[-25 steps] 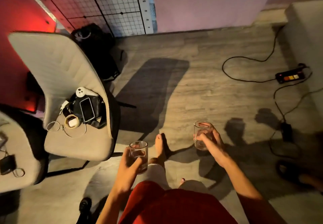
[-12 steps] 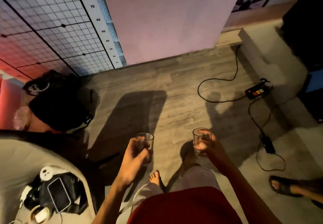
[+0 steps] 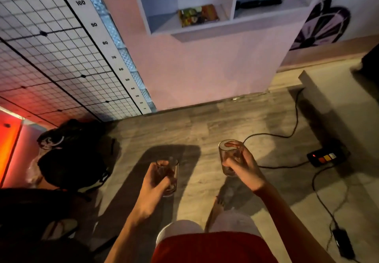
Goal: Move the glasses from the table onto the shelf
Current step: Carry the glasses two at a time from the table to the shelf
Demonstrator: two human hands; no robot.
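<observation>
Both hands loaded, one clear tumbler each, head view only. Left hand [image 3: 152, 182] at 6 o'clock, slightly left of centre, fingers wrapped round the left glass [image 3: 169, 175]; glass upright, rim up, looks empty. Right hand [image 3: 243, 165] at about 5 o'clock, a bit higher in frame, fingers curled round the lower half of the right glass [image 3: 230, 156]; also upright, rim clear of the fingers. Glasses apart, not touching, both held in the air over the wood-look floor [image 3: 184, 127]. Shelf [image 3: 205, 27] at 12 o'clock, white open cubby unit on the pink wall: left compartment has a colourful flat box [image 3: 198, 15] on its floor, right compartment has a dark long object [image 3: 259, 3], can't tell what. Wire grid panel [image 3: 51, 57] with a numbered height scale [image 3: 106, 43] at 10 o'clock. Black bag [image 3: 71, 160] on the floor at 8 o'clock. Power strip [image 3: 325, 157] with cables at 3 o'clock; black adapter [image 3: 343, 243] at 4 o'clock. Bare foot [image 3: 217, 209] and red shorts [image 3: 209, 248] at 6 o'clock.
</observation>
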